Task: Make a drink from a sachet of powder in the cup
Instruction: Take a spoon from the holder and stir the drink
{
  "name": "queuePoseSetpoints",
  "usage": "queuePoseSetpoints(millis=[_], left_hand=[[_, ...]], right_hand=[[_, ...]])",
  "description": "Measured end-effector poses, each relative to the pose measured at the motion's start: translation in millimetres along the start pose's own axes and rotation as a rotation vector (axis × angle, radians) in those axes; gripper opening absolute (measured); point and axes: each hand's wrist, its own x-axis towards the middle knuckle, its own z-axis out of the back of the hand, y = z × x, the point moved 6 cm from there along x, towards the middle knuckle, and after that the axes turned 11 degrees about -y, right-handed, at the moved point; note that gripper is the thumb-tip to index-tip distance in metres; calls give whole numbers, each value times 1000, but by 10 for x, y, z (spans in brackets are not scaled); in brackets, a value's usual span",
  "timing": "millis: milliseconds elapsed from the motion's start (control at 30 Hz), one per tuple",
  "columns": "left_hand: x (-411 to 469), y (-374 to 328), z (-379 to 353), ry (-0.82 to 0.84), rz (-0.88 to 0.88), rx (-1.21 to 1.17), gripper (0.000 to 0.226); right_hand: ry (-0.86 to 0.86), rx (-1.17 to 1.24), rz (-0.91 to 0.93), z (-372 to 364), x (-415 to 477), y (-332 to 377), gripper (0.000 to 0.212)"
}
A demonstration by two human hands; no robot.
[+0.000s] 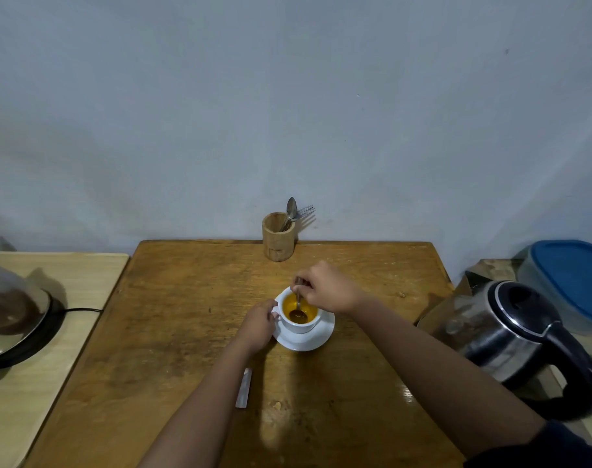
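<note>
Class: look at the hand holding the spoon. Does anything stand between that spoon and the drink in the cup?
Nothing visible does. The right hand holds the spoon, whose bowl already sits in the yellow drink inside the white cup. The left hand grips the cup's side, clear of the opening.

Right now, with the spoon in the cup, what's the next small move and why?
Probably a few more slow stirs. The right hand holds the spoon with its bowl in the orange liquid in the cup, and the bowl looks dark, perhaps with unmixed powder. The left hand steadies the cup at its side on the saucer, so stirring looks safe.
</note>
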Motion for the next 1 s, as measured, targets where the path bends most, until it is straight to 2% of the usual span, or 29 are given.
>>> queuePoseSetpoints(millis=[167,300,533,700,800,1000], left_hand=[[0,13,5,10,-12,1,30],[3,14,15,9,-1,6,32],[0,5,16,20,-6,8,32],[-2,-4,8,24,1,28,32],[3,-5,5,23,13,29,33],[0,-25,-7,15,6,29,31]], right_hand=[[-119,114,-70,-27,-12,-61,20],[-128,65,-63,-17,-13,-93,24],[60,-172,41,2,-69,-32,25],[95,-169,30,39,-52,47,22],[43,-65,-19,28,-47,47,21],[-169,130,-114,11,-86,5,21]])
